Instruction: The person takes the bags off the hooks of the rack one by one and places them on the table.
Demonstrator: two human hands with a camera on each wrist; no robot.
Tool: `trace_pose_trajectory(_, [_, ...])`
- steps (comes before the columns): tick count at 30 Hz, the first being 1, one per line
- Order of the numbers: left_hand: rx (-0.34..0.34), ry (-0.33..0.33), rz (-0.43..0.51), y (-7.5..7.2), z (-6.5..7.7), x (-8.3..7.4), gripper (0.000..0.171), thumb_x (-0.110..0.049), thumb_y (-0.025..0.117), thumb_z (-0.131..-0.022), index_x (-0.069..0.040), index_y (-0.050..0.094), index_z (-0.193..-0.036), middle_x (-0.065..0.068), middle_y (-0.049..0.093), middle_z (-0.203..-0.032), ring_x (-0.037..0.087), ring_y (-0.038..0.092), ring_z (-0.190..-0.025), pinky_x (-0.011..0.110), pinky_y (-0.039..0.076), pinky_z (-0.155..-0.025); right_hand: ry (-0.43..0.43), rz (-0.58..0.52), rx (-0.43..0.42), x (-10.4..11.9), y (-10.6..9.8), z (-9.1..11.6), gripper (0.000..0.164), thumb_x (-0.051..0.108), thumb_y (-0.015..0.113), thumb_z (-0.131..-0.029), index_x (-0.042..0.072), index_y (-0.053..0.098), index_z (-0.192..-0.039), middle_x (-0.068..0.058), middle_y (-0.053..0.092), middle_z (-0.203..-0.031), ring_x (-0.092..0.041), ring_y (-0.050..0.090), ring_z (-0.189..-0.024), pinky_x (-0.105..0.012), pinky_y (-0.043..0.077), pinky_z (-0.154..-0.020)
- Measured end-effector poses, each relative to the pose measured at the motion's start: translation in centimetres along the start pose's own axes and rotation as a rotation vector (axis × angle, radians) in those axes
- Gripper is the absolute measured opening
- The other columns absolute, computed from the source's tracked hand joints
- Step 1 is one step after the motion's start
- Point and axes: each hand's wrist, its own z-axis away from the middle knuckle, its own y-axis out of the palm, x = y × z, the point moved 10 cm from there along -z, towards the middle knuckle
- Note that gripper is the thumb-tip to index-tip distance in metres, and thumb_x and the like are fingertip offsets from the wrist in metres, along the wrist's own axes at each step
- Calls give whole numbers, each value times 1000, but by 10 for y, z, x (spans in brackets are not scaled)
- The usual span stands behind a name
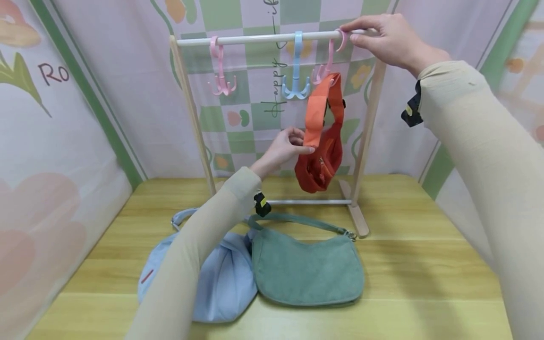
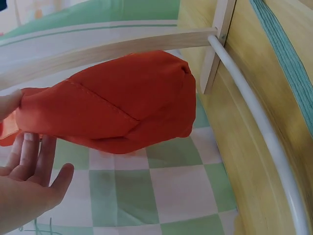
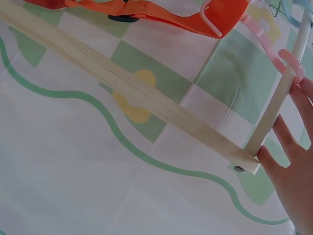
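An orange-red waist bag [image 1: 312, 174] hangs by its strap from the right pink hook [image 1: 329, 54] on the white rail [image 1: 255, 39]. My left hand [image 1: 282, 150] pinches the bag's strap end from the left, thumb in front. In the left wrist view, the bag's smooth back [image 2: 132, 103] faces the camera, with the left thumb and fingers on opposite sides of its narrow end. At the rail's right end, my right hand [image 1: 397, 41] rests with fairly straight fingers, the fingertips touching the rail beside the top of the right pink hook.
Another pink hook [image 1: 221, 71] and a blue hook [image 1: 297, 71] hang farther left. A light blue bag [image 1: 227, 283] and a green shoulder bag [image 1: 308, 269] lie on the wooden table [image 1: 408, 283] before the rack. A low white bar [image 1: 310, 202] joins the rack's wooden legs.
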Motion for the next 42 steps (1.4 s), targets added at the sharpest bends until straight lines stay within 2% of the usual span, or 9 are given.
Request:
trace_pose_trajectory(4, [44,27,-3,4,0,-4,28,-11,75,-80,-9,63,-105,4,67,-98,14,61,-91,26,48,-85,5,-13,9,-1,0,-1,41,37,42,-99,33,47,-139,-13,33,-151,-35,26,-134,-61,20,-110])
trace_pose_trajectory(8, [75,16,23,7,1,-4,18,-8,72,-82,-9,66,-99,2,66,-92,14,59,-88,29,46,-87,26,-28,25,-4,2,0,40,39,43,-99,36,46,-139,-13,33,-151,-34,25,-133,-62,19,-110])
trace_pose_trajectory(11, [82,4,69,7,1,-4,16,-5,70,-82,-7,65,-98,2,65,-91,15,59,-89,30,44,-89,16,-16,23,-3,2,1,41,38,42,-99,35,46,-139,-14,35,-150,-35,25,-131,-62,20,-110])
trace_pose_trajectory(14, [87,4,95,7,0,-4,20,-6,70,-83,-5,63,-102,2,65,-95,15,58,-92,30,44,-90,-8,-2,17,-1,1,0,41,37,41,-99,31,46,-140,-16,36,-149,-35,27,-131,-61,21,-109])
trace_pose_trajectory(18, [96,2,112,7,1,-6,34,-10,71,-83,-4,60,-115,4,66,-104,16,60,-97,30,46,-92,-34,23,10,3,0,0,42,36,40,-100,27,46,-141,-16,36,-149,-36,29,-131,-61,23,-109])
trace_pose_trajectory(25, [44,1,36,0,1,-14,33,-19,74,-82,-10,60,-111,5,67,-106,15,60,-98,30,46,-92,-51,53,4,6,-1,-1,43,35,39,-100,24,45,-141,-17,38,-147,-36,29,-129,-62,24,-107])
trace_pose_trajectory(32, [-4,9,-14,-4,-1,-24,44,-17,72,-84,-10,50,-121,9,65,-115,15,62,-101,29,49,-89,-68,77,1,8,0,-2,43,32,39,-100,21,45,-141,-16,39,-147,-35,28,-126,-63,27,-105])
trace_pose_trajectory(38, [-87,84,-21,-12,3,-42,42,-11,71,-83,-8,46,-117,10,62,-106,17,64,-87,26,53,-74,-79,86,3,11,-1,-2,43,33,38,-101,19,45,-141,-16,40,-147,-35,30,-126,-63,27,-105])
trace_pose_trajectory(42, [-128,115,-21,-17,5,-52,42,-7,69,-84,-9,46,-120,9,63,-105,19,65,-82,25,53,-70,-80,87,3,12,-1,-3,43,33,37,-101,18,45,-141,-16,40,-147,-37,31,-127,-63,26,-106])
